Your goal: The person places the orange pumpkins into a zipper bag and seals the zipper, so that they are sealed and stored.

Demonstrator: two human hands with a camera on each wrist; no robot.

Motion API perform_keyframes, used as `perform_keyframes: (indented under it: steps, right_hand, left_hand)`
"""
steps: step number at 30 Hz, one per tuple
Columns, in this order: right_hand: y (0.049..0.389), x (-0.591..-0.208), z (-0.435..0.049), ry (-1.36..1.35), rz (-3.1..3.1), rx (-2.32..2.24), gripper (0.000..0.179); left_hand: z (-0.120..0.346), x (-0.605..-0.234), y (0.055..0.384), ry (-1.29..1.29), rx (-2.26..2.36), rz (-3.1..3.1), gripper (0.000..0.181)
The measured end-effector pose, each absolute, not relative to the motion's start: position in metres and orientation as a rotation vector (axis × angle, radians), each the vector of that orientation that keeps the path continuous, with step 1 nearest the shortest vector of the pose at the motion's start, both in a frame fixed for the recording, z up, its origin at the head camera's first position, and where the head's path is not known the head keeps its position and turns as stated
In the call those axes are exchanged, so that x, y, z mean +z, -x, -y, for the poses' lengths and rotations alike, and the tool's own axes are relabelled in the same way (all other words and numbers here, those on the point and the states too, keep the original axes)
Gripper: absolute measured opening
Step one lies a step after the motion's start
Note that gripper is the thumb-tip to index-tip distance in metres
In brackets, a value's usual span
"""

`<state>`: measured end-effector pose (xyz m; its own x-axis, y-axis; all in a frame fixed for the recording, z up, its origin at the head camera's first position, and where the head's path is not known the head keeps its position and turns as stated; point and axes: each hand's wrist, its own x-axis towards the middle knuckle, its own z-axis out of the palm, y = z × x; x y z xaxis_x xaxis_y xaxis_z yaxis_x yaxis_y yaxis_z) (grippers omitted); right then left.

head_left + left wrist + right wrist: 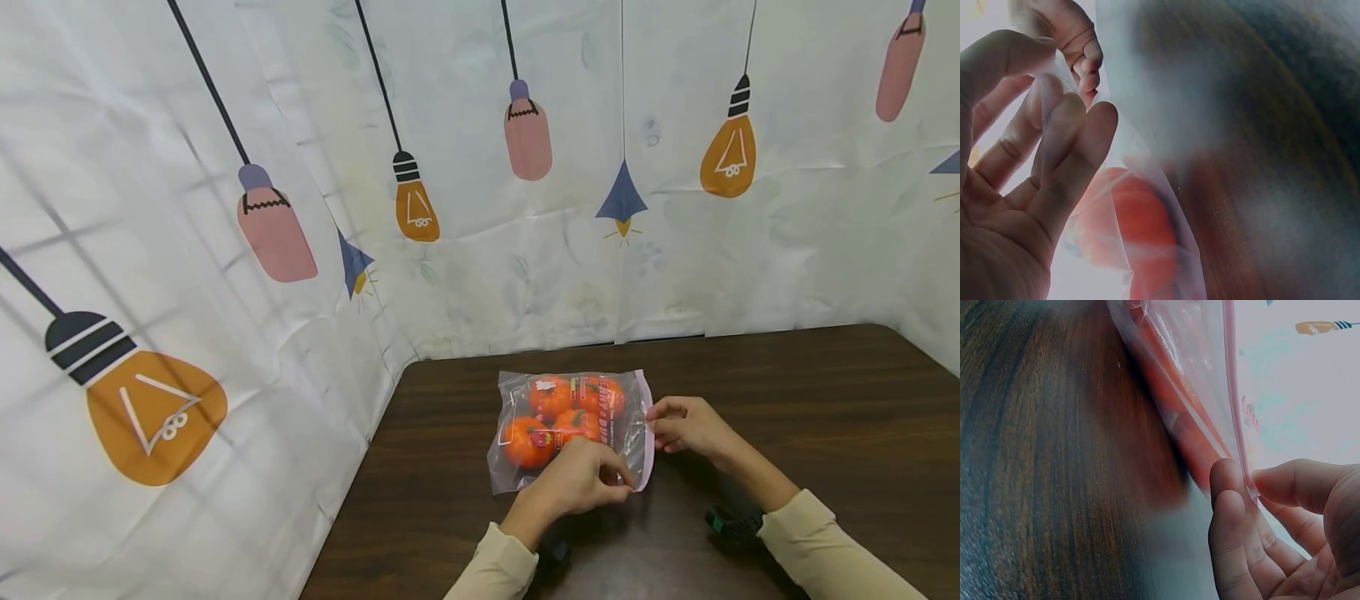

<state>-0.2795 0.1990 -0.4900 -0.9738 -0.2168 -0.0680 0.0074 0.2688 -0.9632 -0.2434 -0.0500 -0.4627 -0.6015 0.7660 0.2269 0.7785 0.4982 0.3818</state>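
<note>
A clear zip bag (621, 433) with printed lettering lies flat on the dark wooden table, its pink-edged zip strip (647, 387) at the right end. Inside are several round orange-red fruits (551, 397) with green tops. My left hand (577, 482) reaches over the near side of the bag and pinches the near end of that edge between thumb and fingers. Farther along the strip, my right hand (692, 427) pinches the edge from the right. In the right wrist view, the thumb and fingertips (1225, 472) press the pink strip (1233, 381) between them.
The brown table (810, 392) extends to the right and in front of the bag. Behind it and to the left hangs a white curtain (465, 283) printed with bulbs and lamps. Dark wrist devices (731, 522) sit below both wrists.
</note>
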Motion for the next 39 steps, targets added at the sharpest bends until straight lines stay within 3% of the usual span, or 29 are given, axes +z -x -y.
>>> perform_keyframes:
  steps: [39]
  right_hand:
    - [0.290,-0.493,-0.230,-0.008,-2.299,-1.977,0.027]
  left_hand:
    - [0.057,-0.455,0.243,1.574,-0.786,2.814,0.005]
